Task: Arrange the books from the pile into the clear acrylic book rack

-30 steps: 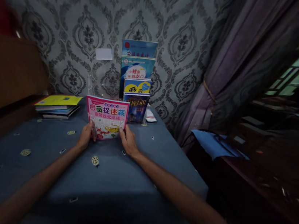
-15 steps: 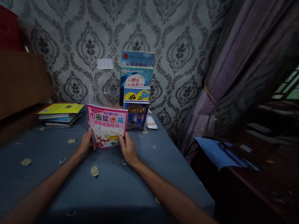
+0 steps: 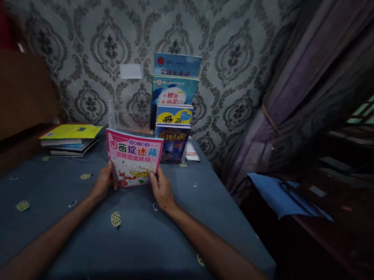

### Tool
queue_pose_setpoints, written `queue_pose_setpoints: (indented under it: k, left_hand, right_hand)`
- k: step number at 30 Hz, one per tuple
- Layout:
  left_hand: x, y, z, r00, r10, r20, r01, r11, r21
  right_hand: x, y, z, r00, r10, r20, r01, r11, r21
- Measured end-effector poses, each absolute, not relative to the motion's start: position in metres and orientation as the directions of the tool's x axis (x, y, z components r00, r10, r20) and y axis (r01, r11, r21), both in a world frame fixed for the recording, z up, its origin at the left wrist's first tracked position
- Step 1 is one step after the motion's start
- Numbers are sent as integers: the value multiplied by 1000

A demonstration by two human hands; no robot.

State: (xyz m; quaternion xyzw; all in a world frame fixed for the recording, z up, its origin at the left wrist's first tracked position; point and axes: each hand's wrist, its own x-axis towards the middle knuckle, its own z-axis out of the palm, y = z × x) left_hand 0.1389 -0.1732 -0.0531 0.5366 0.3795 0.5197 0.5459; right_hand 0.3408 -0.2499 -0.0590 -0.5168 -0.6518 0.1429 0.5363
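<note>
A pink picture book (image 3: 132, 160) with coloured Chinese lettering and a cartoon tiger on its cover is held upright, leaning back a little. My left hand (image 3: 103, 181) grips its lower left edge, closed on it. At the lower right edge my right hand (image 3: 162, 188) is closed on the book too, thumb on the cover; the fingers behind are hidden. Just beyond stands a stepped row of upright books: a dark blue book (image 3: 172, 143) in front, then a yellow and blue book (image 3: 174, 113), a teal book (image 3: 174, 90) and a blue book (image 3: 177, 64) at the back.
A stack of books with a yellow top (image 3: 72, 132) lies to the left on the blue tablecloth (image 3: 159, 242). A brown box (image 3: 9, 98) borders the left side. Patterned wall and a tied curtain (image 3: 269, 118) stand behind. Right of the table lies blue cloth (image 3: 279, 196).
The view has shifted slightly closer to the wall and books. Both hands keep hold of the pink picture book, which looks almost unmoved over the table.
</note>
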Motion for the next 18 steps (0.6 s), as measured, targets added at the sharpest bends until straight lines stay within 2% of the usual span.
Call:
queue_pose_setpoints:
  k: [18]
  left_hand:
    - [137, -174, -57, 161, 981, 107, -116, -89, 989]
  right_hand:
    - [344, -258, -61, 94, 841, 533, 437, 446, -781]
